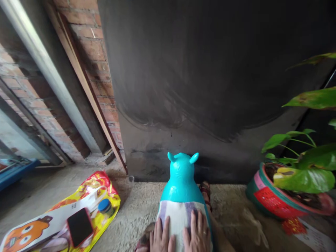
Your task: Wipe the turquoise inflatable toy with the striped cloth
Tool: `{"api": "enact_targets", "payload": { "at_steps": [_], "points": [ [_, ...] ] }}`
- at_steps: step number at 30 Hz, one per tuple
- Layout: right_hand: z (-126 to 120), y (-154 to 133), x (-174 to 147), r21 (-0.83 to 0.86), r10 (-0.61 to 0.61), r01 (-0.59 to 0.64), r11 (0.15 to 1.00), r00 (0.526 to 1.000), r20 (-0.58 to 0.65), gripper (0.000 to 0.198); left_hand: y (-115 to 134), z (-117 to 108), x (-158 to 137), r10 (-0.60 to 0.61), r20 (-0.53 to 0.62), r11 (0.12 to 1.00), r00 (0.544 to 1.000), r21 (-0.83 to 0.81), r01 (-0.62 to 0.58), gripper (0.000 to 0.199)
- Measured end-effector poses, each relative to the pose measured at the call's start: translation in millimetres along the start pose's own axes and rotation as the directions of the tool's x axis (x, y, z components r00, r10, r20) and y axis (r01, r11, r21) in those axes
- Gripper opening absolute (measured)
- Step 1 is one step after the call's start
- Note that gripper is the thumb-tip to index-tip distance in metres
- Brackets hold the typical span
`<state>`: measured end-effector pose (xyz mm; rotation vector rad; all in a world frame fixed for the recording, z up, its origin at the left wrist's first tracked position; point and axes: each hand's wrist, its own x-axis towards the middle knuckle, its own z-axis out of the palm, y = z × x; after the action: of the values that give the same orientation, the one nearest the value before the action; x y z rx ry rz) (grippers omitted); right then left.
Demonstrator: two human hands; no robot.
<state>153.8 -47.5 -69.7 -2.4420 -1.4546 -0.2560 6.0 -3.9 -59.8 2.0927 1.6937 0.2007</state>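
Observation:
A turquoise inflatable animal toy [181,178] with two small ears stands at the bottom middle, its head towards the dark wall. Draped over its back is a white cloth [177,218] with purple stripes. My left hand [162,237] lies flat on the cloth's left side, fingers stretched out. On the right side of the same cloth rests my right hand [196,231], palm down, fingers slightly spread. Neither hand grips anything. The lower part of both hands and the toy's rear run out of the frame.
A dark panel [204,77] rises straight ahead. At left on the concrete floor lies a yellow and red plastic bag [112,199] with a phone [79,226], a blue-capped jar [105,207] and a cartoon-printed white item [31,232]. A potted plant [262,196] stands at right.

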Motion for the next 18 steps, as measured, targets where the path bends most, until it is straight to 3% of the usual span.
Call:
{"api": "enact_targets", "payload": {
  "at_steps": [5, 10, 14, 18],
  "points": [
    [-18, 3, 76, 0.100, -0.014, -0.003, 0.995, 0.986, 0.164, 0.060, 46, -30, 44, 0.042, -0.053, 0.999, 0.998, 0.034, -0.040, 0.056],
    [-21, 7, 115, 0.171, -0.030, -0.005, 0.985, 0.979, 0.200, 0.060, 61, -31, 71, 0.124, -0.158, 0.991, 0.980, -0.035, -0.131, 0.058],
    [-17, 8, 96, 0.162, 0.041, -0.070, 0.984, 0.983, 0.179, 0.060, 57, -33, 67, 0.150, -0.160, 0.984, 0.976, -0.066, -0.163, 0.056],
    [-4, 17, 25, 0.163, 0.127, -0.128, 0.978, 0.992, 0.022, 0.062, 45, -30, 38, 0.238, -0.133, 0.969, 0.962, -0.028, -0.244, 0.057]
  ]
}}
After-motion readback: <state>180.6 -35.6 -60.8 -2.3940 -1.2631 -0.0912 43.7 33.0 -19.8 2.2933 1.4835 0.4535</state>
